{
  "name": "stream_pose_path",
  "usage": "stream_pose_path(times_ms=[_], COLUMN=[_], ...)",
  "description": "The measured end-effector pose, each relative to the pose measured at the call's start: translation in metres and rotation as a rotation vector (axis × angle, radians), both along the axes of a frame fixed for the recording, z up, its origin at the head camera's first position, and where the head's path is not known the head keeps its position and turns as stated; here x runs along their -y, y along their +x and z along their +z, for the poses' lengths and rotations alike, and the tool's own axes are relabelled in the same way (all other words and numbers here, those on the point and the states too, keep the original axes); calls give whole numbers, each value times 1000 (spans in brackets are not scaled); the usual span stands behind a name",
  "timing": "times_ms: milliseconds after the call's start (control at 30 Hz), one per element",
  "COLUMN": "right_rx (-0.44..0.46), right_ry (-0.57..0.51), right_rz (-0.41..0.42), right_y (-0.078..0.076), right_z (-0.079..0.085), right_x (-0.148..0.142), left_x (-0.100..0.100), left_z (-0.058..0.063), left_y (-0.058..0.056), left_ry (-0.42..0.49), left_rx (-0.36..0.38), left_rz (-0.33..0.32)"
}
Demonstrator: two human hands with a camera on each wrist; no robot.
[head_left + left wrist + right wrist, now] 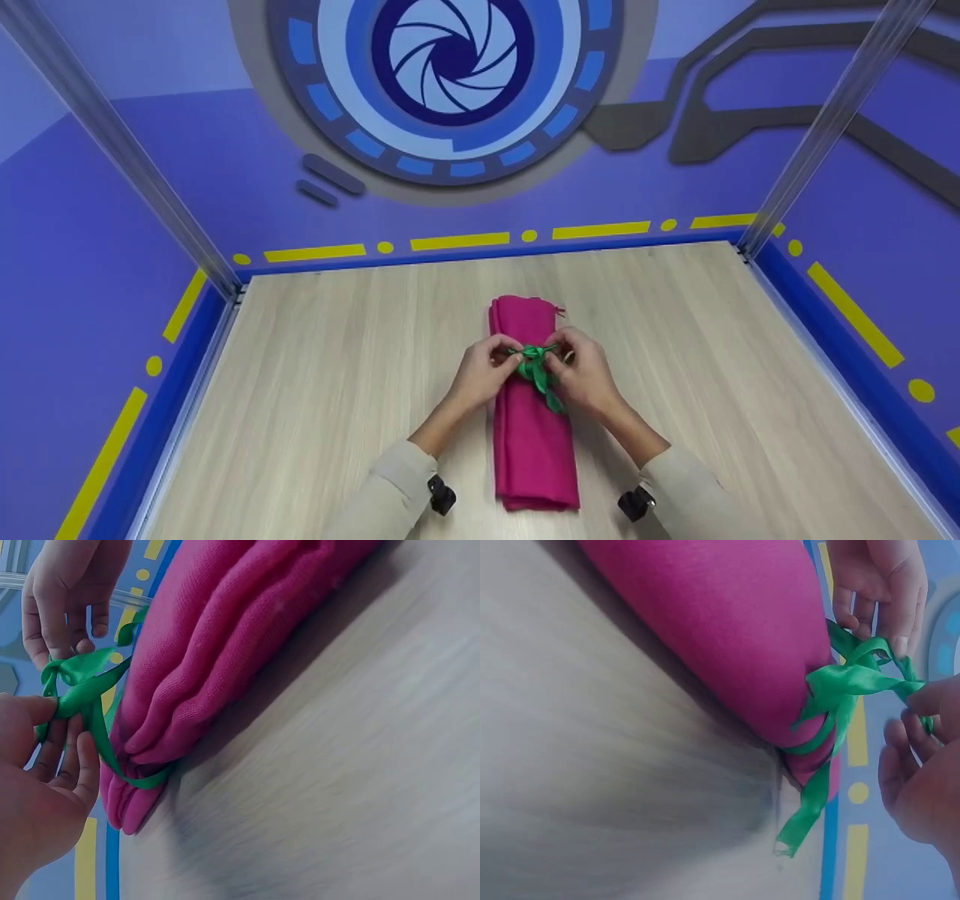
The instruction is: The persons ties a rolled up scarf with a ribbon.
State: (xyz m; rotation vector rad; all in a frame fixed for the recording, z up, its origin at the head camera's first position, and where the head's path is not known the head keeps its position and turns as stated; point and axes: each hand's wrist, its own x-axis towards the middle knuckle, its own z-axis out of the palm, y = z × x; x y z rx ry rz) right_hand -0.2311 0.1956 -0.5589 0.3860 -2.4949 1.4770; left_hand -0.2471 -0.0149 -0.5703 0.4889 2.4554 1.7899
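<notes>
A folded magenta cloth (534,457) lies lengthwise on the wooden table, with a green ribbon (535,370) wrapped round it above its middle. My left hand (484,369) pinches the ribbon between thumb and finger on the left side. From the right, my right hand (589,373) pinches another part of it. Loops of the ribbon (82,690) stretch between both hands in the left wrist view, raised off the cloth (217,645). One frayed ribbon tail (810,806) hangs down beside the cloth in the right wrist view. Fingers partly hide the ribbon's crossing.
The wooden table (337,390) extends to both sides of the cloth. Blue printed panels (450,217) with yellow dashes close it in at the back and sides. Metal posts (832,127) stand at the back corners.
</notes>
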Motion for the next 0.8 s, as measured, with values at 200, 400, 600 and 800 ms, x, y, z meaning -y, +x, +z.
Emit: stream_pose_path(times_ms=[200,400,600,800], right_rx=[-5,72,93,79], right_ry=[19,-96,-152,-142], right_rz=[-10,16,4,28], right_y=[-3,-4,-4,-4], right_z=[3,5,7,13], right_x=[-4,-8,-11,-15], left_x=[0,-1,0,3], left_z=[2,1,1,2], left_y=[0,0,-1,-2], left_ry=[-6,-9,-25,-59], left_rx=[-15,-14,-33,-68], left_rz=[-9,-6,3,-7])
